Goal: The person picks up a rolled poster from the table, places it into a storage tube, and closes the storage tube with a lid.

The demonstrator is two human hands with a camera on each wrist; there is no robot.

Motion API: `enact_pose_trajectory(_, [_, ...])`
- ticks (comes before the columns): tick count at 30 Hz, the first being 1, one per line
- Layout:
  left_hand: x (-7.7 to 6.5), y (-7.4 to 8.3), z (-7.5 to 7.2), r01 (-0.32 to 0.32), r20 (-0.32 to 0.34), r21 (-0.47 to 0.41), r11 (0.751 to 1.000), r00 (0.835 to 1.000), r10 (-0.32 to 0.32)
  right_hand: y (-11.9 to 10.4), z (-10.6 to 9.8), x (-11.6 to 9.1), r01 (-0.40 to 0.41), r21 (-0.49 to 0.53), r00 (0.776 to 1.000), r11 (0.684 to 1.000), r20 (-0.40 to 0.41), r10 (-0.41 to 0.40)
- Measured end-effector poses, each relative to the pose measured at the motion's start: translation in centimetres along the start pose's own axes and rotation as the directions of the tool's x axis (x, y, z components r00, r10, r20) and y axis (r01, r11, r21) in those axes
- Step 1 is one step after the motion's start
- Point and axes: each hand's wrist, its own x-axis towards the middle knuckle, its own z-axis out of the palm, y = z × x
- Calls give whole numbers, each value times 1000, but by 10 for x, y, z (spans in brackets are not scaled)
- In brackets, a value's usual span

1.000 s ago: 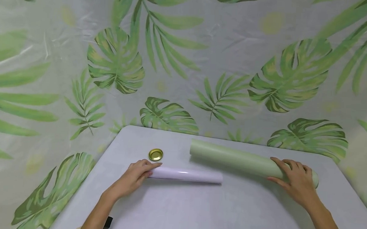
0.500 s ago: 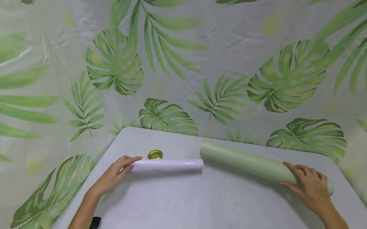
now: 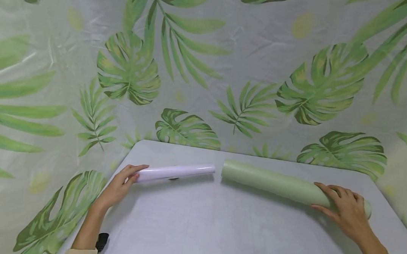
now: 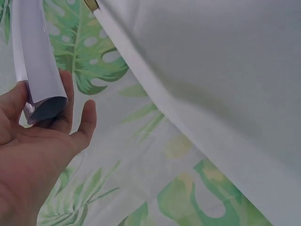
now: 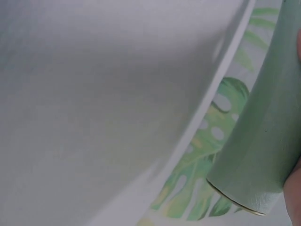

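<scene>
My left hand [image 3: 118, 187] grips the near end of a rolled sheet of glossy white paper [image 3: 175, 172], thumb on one side and fingers on the other. In the left wrist view the roll's hollow end [image 4: 49, 107] shows between them. My right hand [image 3: 349, 213] holds a pale green tube [image 3: 272, 182] round its right end, its left end pointing at the roll's tip. A small gap separates the two. In the right wrist view the tube's gold-rimmed end [image 5: 237, 202] is seen. A gold round lid [image 3: 174, 178] on the table is almost wholly hidden behind the roll.
A white table [image 3: 199, 225] with rounded far corners lies under both hands. Behind it hangs a leaf-patterned sheet [image 3: 191, 92], close to the table's far edge. A black strap piece [image 3: 102, 241] shows at my left wrist.
My left hand has lifted the paper roll and moved it left and away, across the lid. My right hand has shifted the green tube rightward, then stayed nearly still.
</scene>
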Motion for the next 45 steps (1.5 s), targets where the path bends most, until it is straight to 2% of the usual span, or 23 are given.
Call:
enact_pose_trajectory(6, [9, -5, -4, 31, 18, -34, 999, 999, -30, -10, 2, 8, 25, 10, 1000, 1000, 11, -25])
enact_pose_trajectory(13, [15, -4, 1, -23, 77, -65, 998, 997, 28, -17, 6, 14, 63, 21, 998, 998, -11, -63])
enact_pose_trajectory(18, [17, -3, 1, -22, 101, -77, 997, 994, 29, -20, 9, 16, 74, 26, 997, 997, 1, -74])
enact_pose_trajectory(30, [24, 2, -6, 13, 138, -123, 992, 990, 4, -30, 7, 33, 84, 79, 996, 993, 15, -86])
enact_pose_trajectory(45, [38, 8, -2, 18, 154, -129, 991, 988, 2, -39, 11, 44, 79, 117, 996, 990, 26, -83])
